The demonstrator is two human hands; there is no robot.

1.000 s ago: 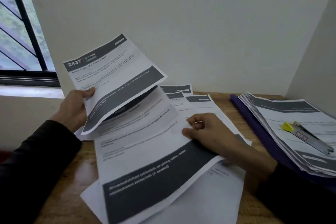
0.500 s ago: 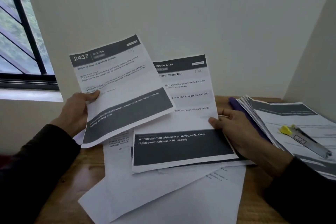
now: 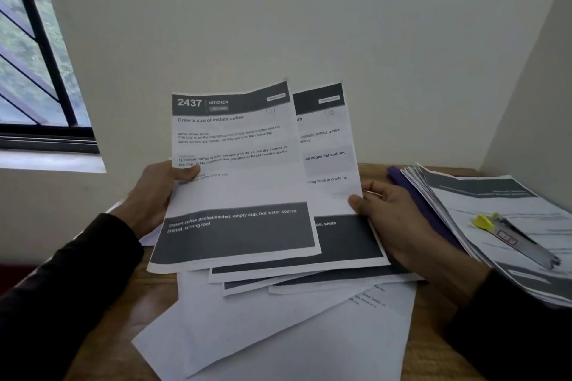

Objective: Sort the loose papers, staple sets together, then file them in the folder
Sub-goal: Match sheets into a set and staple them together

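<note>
My left hand (image 3: 158,195) pinches the left edge of a printed sheet headed "2437 Kitchen" (image 3: 235,176), held upright over the table. Behind it and overlapping to the right is a second printed sheet (image 3: 334,170), gripped at its right edge by my right hand (image 3: 393,219). Below them several loose papers (image 3: 278,328) lie fanned on the wooden table (image 3: 123,312). On the right a purple folder (image 3: 424,210) lies under a stack of papers (image 3: 483,204), with a stapler (image 3: 513,237) with a yellow end on top.
A white wall rises right behind the table, and another wall closes the right side. A barred window (image 3: 37,56) with a sill is at the upper left.
Both hands have brought their sheets together; the left sheet now overlaps the front of the right one, and both stand more upright. The right sheet was lifted off the table pile a second ago.
</note>
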